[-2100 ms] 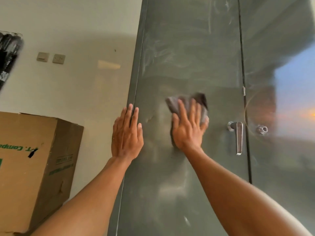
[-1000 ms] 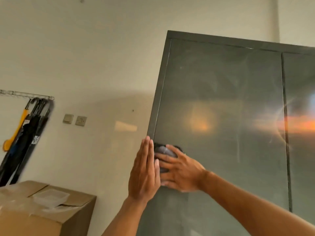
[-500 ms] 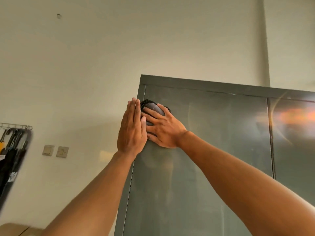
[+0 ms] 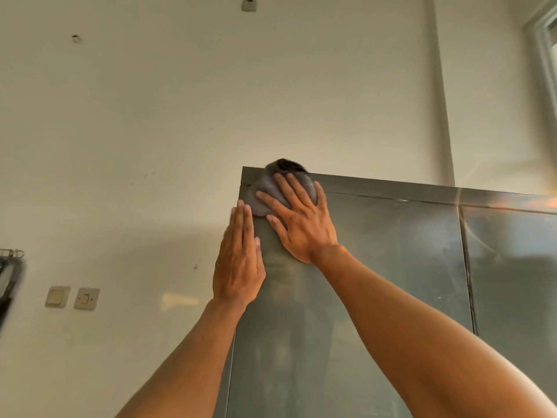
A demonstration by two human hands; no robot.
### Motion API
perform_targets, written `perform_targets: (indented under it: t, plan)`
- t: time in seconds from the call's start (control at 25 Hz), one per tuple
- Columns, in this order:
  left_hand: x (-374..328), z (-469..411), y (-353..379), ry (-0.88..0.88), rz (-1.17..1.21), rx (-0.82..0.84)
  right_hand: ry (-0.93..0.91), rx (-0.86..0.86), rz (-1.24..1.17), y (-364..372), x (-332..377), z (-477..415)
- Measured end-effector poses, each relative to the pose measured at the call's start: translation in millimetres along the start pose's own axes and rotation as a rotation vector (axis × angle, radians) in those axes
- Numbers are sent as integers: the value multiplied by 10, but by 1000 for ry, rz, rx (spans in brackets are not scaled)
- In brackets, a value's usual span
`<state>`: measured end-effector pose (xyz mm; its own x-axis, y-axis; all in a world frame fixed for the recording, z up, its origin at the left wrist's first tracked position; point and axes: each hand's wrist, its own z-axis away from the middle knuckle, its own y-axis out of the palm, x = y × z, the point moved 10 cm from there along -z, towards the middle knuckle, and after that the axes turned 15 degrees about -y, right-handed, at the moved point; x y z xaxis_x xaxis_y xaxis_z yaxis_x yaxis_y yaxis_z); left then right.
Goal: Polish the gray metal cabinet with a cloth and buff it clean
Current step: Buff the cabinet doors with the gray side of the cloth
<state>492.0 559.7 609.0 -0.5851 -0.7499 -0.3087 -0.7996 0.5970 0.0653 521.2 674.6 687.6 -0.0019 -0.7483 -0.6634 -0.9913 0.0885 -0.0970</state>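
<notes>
The gray metal cabinet (image 4: pixel 391 267) fills the lower right, with its top edge and left corner in view. A gray cloth (image 4: pixel 265 191) is bunched at the top left corner of the left door, partly over the top rim. My right hand (image 4: pixel 298 221) lies flat on the cloth with fingers spread, pressing it against the metal. My left hand (image 4: pixel 239 260) rests flat on the cabinet's left edge just below the cloth, fingers together, holding nothing. The seam between the two doors (image 4: pixel 465 267) runs down at the right.
A cream wall (image 4: pixel 150 131) stands left of and above the cabinet. Two wall switches (image 4: pixel 72 297) sit at the lower left. Dark items hang from a rack (image 4: pixel 9 279) at the far left edge. A window frame (image 4: pixel 545 40) shows at the upper right.
My right hand has carried the cloth from mid-door near the handle up to the top left corner. My left hand has slid up the left edge with it. The view has tilted upward.
</notes>
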Motion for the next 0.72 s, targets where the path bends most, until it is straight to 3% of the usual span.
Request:
perform_targets:
  t: [0.12, 0.16, 0.2, 0.32, 0.36, 0.44, 0.6, 0.64, 0.68, 0.72]
  plan:
    - [34, 9, 66, 20, -3, 20, 492, -65, -92, -3, -365, 212]
    - [32, 3, 77, 33, -7, 35, 543, -54, -109, 6, -386, 232]
    - [32, -11, 78, 46, -16, 41, 488, -31, -110, 13, -335, 190]
    - [6, -69, 81, 79, -40, 28, 37, 70, -51, 1, -164, 140]
    - [-3, -88, 85, 82, -41, 26, 1, 84, -25, -22, -302, 259]
    - [-57, -143, 97, 87, -55, 13, 216, 65, -5, -95, -887, 696]
    - [-380, -329, 55, 108, -59, -15, 986, -40, -185, -183, -1780, 1645]
    - [-494, -370, 63, 120, -63, -10, 1072, -51, -210, -180, -1749, 1647]
    - [-601, -399, 91, 132, -66, 8, 1045, -34, -215, -163, -1621, 1530]
    - [-697, -418, 132, 145, -70, 31, 892, 3, -200, -141, -1402, 1321]
